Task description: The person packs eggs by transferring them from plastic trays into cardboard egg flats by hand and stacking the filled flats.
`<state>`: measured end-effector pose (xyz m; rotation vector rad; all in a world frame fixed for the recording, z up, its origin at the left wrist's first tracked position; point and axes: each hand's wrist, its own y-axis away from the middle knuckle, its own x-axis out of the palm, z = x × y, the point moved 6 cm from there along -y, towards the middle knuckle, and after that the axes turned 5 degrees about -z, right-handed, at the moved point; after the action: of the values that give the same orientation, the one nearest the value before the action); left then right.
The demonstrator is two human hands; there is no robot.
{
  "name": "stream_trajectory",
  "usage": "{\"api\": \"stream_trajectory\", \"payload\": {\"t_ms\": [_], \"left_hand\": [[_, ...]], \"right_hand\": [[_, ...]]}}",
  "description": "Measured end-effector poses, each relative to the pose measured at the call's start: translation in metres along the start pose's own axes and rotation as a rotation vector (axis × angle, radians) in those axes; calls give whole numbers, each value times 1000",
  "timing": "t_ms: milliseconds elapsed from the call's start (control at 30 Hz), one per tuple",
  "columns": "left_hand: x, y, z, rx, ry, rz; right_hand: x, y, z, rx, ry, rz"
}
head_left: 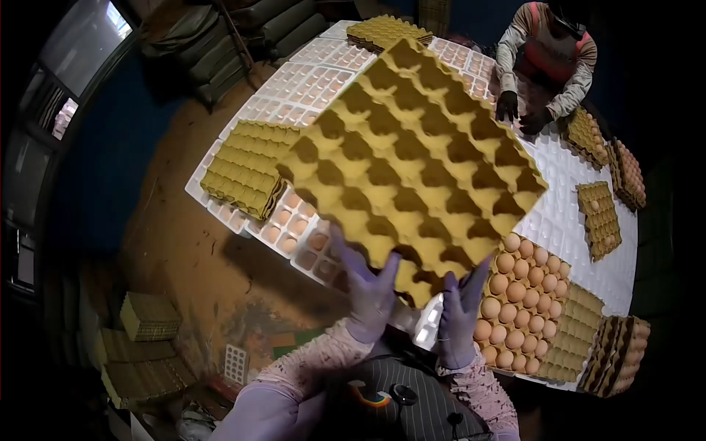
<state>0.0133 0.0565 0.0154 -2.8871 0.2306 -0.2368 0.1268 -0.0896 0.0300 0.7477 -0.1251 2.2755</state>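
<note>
A yellow pulp egg tray [423, 173] is held up in front of me, tilted, with no eggs in its cups. My left hand [370, 294], in a purple glove, is closed on its near left edge. On the near corner to the right, my right hand [461, 316] grips the same tray, also gloved. Some fingertips are hidden behind the tray. Just right of my right hand, a tray full of brown eggs [516, 295] lies on the table. The raised tray covers much of the table's middle.
White plastic egg trays [301, 84] cover the table's far left. Stacked yellow trays [246, 165] sit left, another stack [386, 31] at the back. A co-worker [551, 59] reaches over the far right side. Loaded egg trays [625, 176] stand right; tray bundles [151, 316] rest on the floor.
</note>
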Motion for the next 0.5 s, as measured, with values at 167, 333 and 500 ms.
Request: {"api": "stream_trajectory", "payload": {"t_ms": [167,333,500], "left_hand": [[-144,-112,19,519,-756,-69],[-282,-246,175,-216,-603,-356],[-273,-243,198,-304,-141,-454]], "right_hand": [[50,8,-18,-159,687,165],[28,-1,-59,-15,784,60],[13,6,-70,33,778,-19]]}}
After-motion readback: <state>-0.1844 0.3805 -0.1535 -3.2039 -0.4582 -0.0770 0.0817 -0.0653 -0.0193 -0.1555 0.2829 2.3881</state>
